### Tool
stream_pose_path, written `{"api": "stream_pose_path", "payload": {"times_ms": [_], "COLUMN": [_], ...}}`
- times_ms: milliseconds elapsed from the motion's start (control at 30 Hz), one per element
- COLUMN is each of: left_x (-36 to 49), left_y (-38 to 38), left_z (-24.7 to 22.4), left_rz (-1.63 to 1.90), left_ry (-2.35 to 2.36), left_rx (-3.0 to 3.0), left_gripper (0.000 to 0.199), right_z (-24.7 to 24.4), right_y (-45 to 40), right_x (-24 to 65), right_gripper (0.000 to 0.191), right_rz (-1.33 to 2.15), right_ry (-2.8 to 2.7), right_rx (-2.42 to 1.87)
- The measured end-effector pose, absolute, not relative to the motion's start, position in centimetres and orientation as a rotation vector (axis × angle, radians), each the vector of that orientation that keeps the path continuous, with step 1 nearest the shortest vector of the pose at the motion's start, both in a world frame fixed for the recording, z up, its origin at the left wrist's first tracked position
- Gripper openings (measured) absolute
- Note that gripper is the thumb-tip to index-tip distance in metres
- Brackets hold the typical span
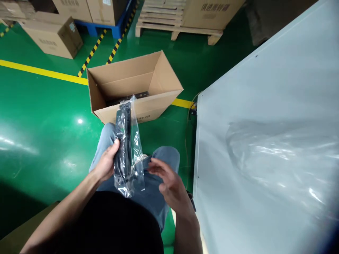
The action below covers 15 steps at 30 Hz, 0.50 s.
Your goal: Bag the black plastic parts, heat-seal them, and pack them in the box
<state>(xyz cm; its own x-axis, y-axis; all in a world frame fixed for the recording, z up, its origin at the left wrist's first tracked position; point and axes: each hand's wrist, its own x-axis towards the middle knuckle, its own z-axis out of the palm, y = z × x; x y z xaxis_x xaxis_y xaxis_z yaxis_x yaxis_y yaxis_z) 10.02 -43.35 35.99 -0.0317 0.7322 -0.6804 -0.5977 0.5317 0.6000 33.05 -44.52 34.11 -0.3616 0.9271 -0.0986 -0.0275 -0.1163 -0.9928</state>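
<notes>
Over my lap, my left hand (107, 160) grips the left side of a clear plastic bag with long black parts (123, 144) inside. The bag stretches lengthwise away from me, its far end overlapping the near wall of an open cardboard box (137, 106). More black parts (143, 95) lie at the bottom of that box. To the right of the bag, my right hand (166, 180) is raised with its fingers apart and holds nothing. Its fingertips are close to the bag's loose right edge.
A large pale grey surface (217, 148) fills the right side, with clear plastic sheeting (278, 155) on it. Cardboard boxes (55, 37), a blue pallet (116, 31) and a wooden pallet (159, 26) stand farther back on the green floor.
</notes>
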Motion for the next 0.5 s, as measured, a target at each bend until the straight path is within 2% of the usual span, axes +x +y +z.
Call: {"api": "stream_pose_path", "payload": {"times_ms": [33, 100, 200, 267, 367, 500], "left_x": [10.2, 10.9, 12.0, 12.5, 13.1, 13.9], "left_y": [-43.5, -43.9, -44.6, -44.9, -45.1, -45.2], "left_z": [35.8, 35.6, 35.1, 34.8, 34.4, 34.4], "left_rz": [1.063, 1.017, 0.926, 0.920, 0.943, 0.889], "left_ry": [1.190, 1.175, 1.157, 1.174, 1.188, 1.241], "left_rx": [0.186, 0.287, 0.436, 0.504, 0.555, 0.611], "left_gripper": [0.062, 0.065, 0.066, 0.064, 0.066, 0.068], "right_z": [34.3, 35.1, 36.2, 36.6, 36.6, 36.5], "right_y": [-44.4, -44.1, -43.8, -43.8, -44.2, -44.7], "right_x": [32.8, 31.7, 29.6, 28.6, 28.3, 29.1], "right_gripper": [0.072, 0.070, 0.040, 0.030, 0.029, 0.033], "right_rz": [1.525, 1.385, 1.139, 0.995, 0.912, 0.977], "right_ry": [-1.367, -1.385, -1.449, -1.466, -1.495, -1.494], "right_rx": [-1.076, -1.200, -1.424, -1.482, -1.458, -1.495]}}
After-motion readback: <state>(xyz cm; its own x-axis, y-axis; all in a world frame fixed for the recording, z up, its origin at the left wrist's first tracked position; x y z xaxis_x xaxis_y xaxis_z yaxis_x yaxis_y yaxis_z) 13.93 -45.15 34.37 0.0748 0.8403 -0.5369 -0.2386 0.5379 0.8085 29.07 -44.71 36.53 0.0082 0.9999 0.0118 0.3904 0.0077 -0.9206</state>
